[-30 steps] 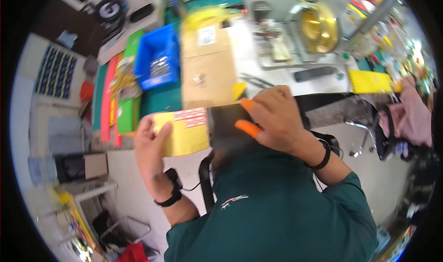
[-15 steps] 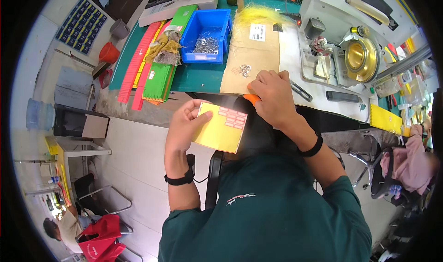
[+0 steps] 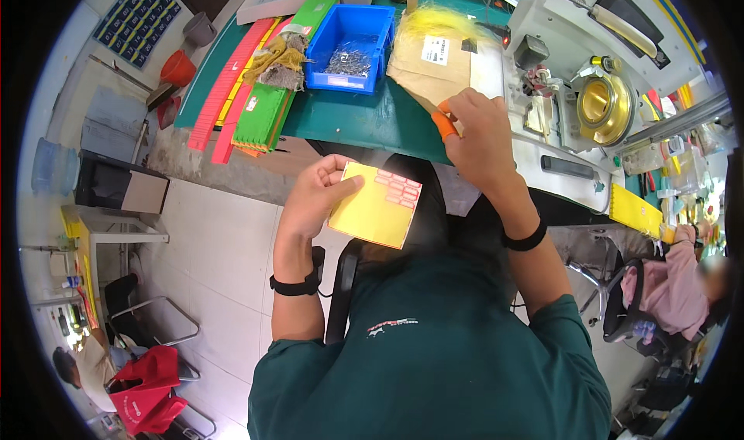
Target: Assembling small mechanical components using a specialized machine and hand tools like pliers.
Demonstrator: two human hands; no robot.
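Observation:
My left hand (image 3: 314, 194) pinches a yellow sheet (image 3: 366, 215) with rows of red-outlined stickers at its upper right corner. The sheet is held over my lap, in front of the table edge. An orange cover wraps a finger of my right hand (image 3: 479, 134). That hand's fingers are closed on the near edge of a brown cardboard sheet (image 3: 418, 64), which is lifted and tilted from the green mat. On the cardboard are a white label (image 3: 435, 50) and, at its far end, a tuft of yellow fibres (image 3: 446, 23).
A blue bin (image 3: 318, 72) of small metal pieces stands left of the cardboard. Beside it lie green strips (image 3: 267, 118), red strips (image 3: 221, 91) and a rag (image 3: 280, 64). A machine with a gold spool (image 3: 598, 103) stands right, near a dark bar (image 3: 572, 166). Other people sit either side.
My right hand has moved up and right, raising the cardboard's near edge. The small pile of metal pieces on it no longer shows. The yellow sheet stays in my left hand.

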